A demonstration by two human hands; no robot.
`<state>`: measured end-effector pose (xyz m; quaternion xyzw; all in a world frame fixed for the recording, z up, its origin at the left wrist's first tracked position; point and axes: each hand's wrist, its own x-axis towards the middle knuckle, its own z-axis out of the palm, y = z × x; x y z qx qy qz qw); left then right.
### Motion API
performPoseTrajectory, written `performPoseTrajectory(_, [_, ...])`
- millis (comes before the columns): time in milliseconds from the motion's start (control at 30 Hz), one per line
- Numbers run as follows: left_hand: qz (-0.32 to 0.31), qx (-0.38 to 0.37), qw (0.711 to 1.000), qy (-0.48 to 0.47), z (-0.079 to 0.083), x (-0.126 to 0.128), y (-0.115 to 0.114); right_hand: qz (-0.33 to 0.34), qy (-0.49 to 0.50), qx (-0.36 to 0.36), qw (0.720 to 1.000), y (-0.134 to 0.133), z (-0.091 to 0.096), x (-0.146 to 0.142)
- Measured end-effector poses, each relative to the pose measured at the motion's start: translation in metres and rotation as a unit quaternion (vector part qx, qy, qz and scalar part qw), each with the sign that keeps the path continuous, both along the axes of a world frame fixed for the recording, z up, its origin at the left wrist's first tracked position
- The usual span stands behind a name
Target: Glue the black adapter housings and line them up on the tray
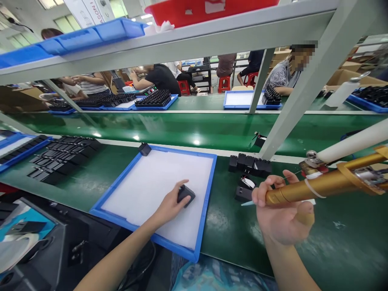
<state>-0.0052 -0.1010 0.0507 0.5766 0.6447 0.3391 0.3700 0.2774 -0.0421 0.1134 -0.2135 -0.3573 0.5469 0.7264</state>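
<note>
My left hand (169, 204) grips a small black adapter housing (187, 195), thumb and fingers on its sides. The housing rests on the white foam sheet (151, 186) in a blue-rimmed tray (203, 218). To the right, my right hand (281, 218) is palm up with curled fingers around a thin light-blue pointed stick (247, 203). A gold cylindrical tool (312, 186) crosses in front of that hand and hides part of the grip. Beside the fingers lie a black housing (242, 194) and an open one with a white inside (247, 182).
More black housings (250, 165) line up behind my right hand. One housing (144, 149) sits on the tray's far-left corner. Rows of black housings (65, 155) stand at left. A grey shelf frame (182, 42) spans overhead, its post (291, 97) at right. Several people work beyond.
</note>
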Motion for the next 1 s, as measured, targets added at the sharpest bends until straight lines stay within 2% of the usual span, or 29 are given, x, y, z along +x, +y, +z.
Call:
performPoseTrajectory(33, [0.027,-0.021,0.992,-0.123,0.003,0.0,-0.001,0.0,-0.002,0.001,1.0,0.0,0.0,0.0])
performPoseTrajectory(67, [0.048,-0.042,0.968,-0.243,0.007,0.002,-0.002,0.0,-0.003,0.001,1.0,0.001,-0.001,0.0])
performPoseTrajectory(133, [0.06,-0.066,0.901,-0.425,0.016,0.007,-0.004,-0.006,-0.004,0.0,1.0,0.002,-0.002,0.0])
performPoseTrajectory(167, [0.056,-0.068,0.873,-0.481,0.021,0.01,-0.006,-0.013,-0.003,-0.001,1.0,0.002,-0.002,0.0])
performPoseTrajectory(233, [0.038,-0.062,0.837,-0.542,0.028,0.016,-0.008,-0.031,0.0,-0.003,1.0,0.002,-0.003,0.001])
performPoseTrajectory(333, [0.003,-0.046,0.816,-0.576,0.032,0.022,-0.008,-0.052,0.003,-0.004,0.999,0.004,-0.005,0.002])
performPoseTrajectory(467, [-0.035,-0.016,0.814,-0.58,0.031,0.023,-0.006,-0.06,0.01,-0.001,0.998,0.006,-0.005,0.002])
performPoseTrajectory(833, [-0.085,0.034,0.844,-0.528,0.027,0.01,-0.008,-0.071,0.004,-0.007,0.997,0.008,-0.004,0.001])
performPoseTrajectory(933, [-0.093,0.042,0.857,-0.505,0.029,0.009,-0.009,-0.073,0.0,-0.006,0.997,0.008,-0.004,0.002])
performPoseTrajectory(1000, [-0.103,0.052,0.876,-0.468,0.029,0.005,-0.009,-0.072,0.0,-0.008,0.997,0.008,-0.004,0.002])
